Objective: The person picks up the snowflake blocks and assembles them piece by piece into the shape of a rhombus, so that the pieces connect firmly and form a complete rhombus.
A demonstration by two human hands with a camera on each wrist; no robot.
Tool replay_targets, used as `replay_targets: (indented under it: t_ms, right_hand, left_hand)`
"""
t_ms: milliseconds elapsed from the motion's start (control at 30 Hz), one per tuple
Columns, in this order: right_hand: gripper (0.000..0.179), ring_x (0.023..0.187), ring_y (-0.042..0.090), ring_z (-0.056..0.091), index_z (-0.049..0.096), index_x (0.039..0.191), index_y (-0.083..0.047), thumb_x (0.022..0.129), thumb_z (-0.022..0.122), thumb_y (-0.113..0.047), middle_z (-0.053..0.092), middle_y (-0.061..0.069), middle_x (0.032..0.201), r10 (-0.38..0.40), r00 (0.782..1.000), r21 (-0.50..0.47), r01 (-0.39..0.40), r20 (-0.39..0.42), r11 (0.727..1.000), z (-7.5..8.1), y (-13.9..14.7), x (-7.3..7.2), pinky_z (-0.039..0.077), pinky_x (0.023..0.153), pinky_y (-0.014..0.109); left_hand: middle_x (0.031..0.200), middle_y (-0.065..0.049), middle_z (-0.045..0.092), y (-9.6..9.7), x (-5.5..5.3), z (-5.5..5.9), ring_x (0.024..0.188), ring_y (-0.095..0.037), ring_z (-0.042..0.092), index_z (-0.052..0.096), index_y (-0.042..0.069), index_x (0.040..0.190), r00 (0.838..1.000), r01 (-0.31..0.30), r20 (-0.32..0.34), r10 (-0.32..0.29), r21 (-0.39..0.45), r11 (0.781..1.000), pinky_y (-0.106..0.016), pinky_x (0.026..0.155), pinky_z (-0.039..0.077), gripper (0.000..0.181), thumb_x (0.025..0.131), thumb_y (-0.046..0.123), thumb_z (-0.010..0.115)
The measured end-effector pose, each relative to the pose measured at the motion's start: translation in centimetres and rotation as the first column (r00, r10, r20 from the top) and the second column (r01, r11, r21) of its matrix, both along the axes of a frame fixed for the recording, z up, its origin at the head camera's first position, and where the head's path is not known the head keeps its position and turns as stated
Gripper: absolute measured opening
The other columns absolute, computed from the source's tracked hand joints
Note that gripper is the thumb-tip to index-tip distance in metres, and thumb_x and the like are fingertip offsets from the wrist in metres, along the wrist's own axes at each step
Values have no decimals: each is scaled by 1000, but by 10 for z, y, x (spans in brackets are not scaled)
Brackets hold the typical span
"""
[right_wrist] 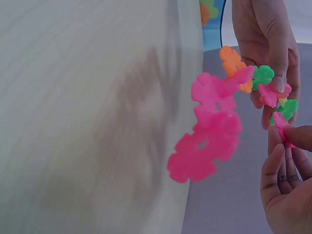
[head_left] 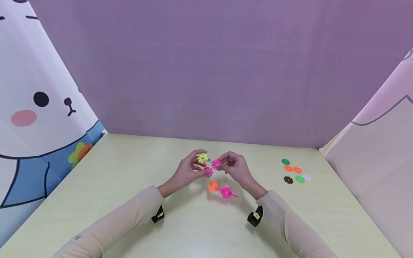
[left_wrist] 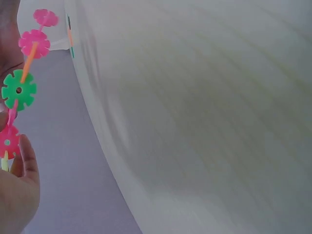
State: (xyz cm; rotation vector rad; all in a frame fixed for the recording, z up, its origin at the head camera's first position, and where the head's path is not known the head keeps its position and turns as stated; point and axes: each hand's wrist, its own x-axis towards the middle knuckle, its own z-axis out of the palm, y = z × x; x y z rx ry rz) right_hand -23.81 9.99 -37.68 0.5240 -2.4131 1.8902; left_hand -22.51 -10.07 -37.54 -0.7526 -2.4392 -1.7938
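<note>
A chain of interlocking plastic snowflake discs, pink, orange, green and yellow, hangs between the two hands above the table. My left hand [head_left: 189, 167] pinches a pink disc [head_left: 208, 172] of the chain, with a yellow disc [head_left: 202, 158] by its fingertips. From there an orange disc [head_left: 212, 186] and another pink disc [head_left: 226, 192] trail down to the right. My right hand [head_left: 238, 167] pinches a pink disc at the upper end, beside a green disc [right_wrist: 287, 109]. In the right wrist view, large pink discs [right_wrist: 204, 146] hang close to the camera. Fingers partly cover the joints.
Several loose discs lie on the right of the pale table [head_left: 129, 215], among them a dark green disc [head_left: 285, 162], a brown disc [head_left: 288, 180] and a white disc [head_left: 307, 177]. A purple wall [head_left: 209, 71] stands behind, with printed side panels [head_left: 38, 64].
</note>
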Motion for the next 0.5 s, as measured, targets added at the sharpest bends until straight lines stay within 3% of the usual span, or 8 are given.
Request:
replay_targets:
  t_ms: [233, 500]
  right_hand:
    - [15, 64, 10, 62, 62, 96, 4, 82, 64, 0, 64, 26, 89, -28, 1000, 13, 28, -14, 1000, -9, 0, -6, 47, 52, 20]
    - [13, 64, 15, 63, 62, 93, 3, 81, 63, 3, 64, 24, 86, -58, 998, -6, 58, -11, 998, -10, -3, -5, 47, 52, 21]
  left_hand:
    - [100, -21, 65, 0, -17, -22, 92, -29, 63, 42, 12, 132, 1000, -24, -8, 24, 26, 999, -37, 80, 53, 59, 80, 6, 69]
    - [95, -11, 68, 2, -19, -27, 79, -17, 65, 49, 20, 124, 998, -61, -9, 62, 72, 996, -24, 67, 54, 42, 85, 19, 64]
